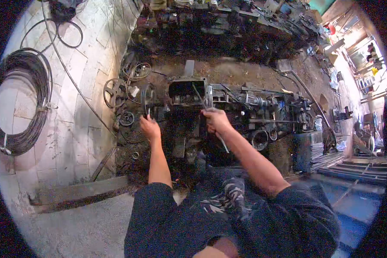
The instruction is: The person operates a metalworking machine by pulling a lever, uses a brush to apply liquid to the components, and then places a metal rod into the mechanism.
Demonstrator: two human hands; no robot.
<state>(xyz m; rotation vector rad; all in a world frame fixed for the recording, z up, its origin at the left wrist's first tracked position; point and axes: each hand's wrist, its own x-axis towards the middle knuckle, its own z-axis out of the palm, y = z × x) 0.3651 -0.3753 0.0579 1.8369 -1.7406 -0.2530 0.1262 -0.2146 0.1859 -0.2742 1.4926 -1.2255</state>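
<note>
A greasy lathe [253,101] stretches across the middle, with its open headstock [185,91] at the left end. My right hand [217,121] is closed around a thin metal rod [223,144]. The rod's upper end reaches over the headstock opening, and its lower end sticks out below my fist. To the left, my left hand [150,128] is at the lower rim of a dark pulley wheel [148,96], fingers curled against it. A small light piece shows at those fingertips, too small to name.
A spoked wheel [114,93] leans by the white tiled wall [73,107], where a coil of black cable [41,103] hangs. Behind the lathe stands a cluttered workbench [215,30]. Metal strips [316,150] lie at the right, near a blue surface [352,202].
</note>
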